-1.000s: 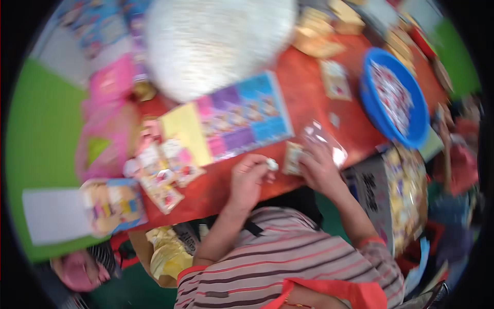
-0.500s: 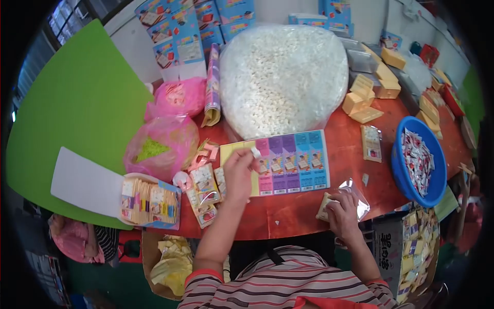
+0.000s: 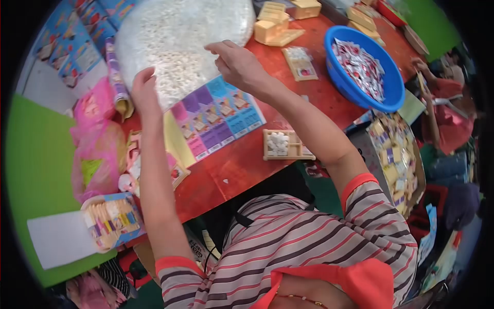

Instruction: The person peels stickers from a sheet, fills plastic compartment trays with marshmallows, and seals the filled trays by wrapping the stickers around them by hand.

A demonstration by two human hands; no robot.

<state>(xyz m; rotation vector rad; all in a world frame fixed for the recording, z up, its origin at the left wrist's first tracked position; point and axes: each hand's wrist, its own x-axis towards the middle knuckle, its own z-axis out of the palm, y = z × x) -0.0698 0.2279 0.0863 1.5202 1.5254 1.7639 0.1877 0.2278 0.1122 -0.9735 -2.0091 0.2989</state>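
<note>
Both of my hands are raised at the large clear bag of small white pieces (image 3: 180, 69). At its lower left edge is my left hand (image 3: 145, 91), fingers bent together; whether they hold anything is hidden. My right hand (image 3: 237, 66) reaches over the bag's right side, fingers apart and nothing seen in them. Below the bag lies a printed sheet of pink, purple and blue labels (image 3: 218, 116). A wooden tray (image 3: 294, 149) with white pieces in its left compartment sits at the table's front edge, under my right forearm.
A blue basin of small packets (image 3: 342, 77) stands at the right, beside a packed wooden tray (image 3: 300, 64). Pink bags (image 3: 98, 149) and a box of packs (image 3: 110, 219) are at the left. A carton of packs (image 3: 399, 165) and another person (image 3: 450, 108) are at the right.
My right hand has left the wooden tray and moved up to the bag. My left hand has moved left off the label sheet. The view has turned, and the tray's white pieces now show.
</note>
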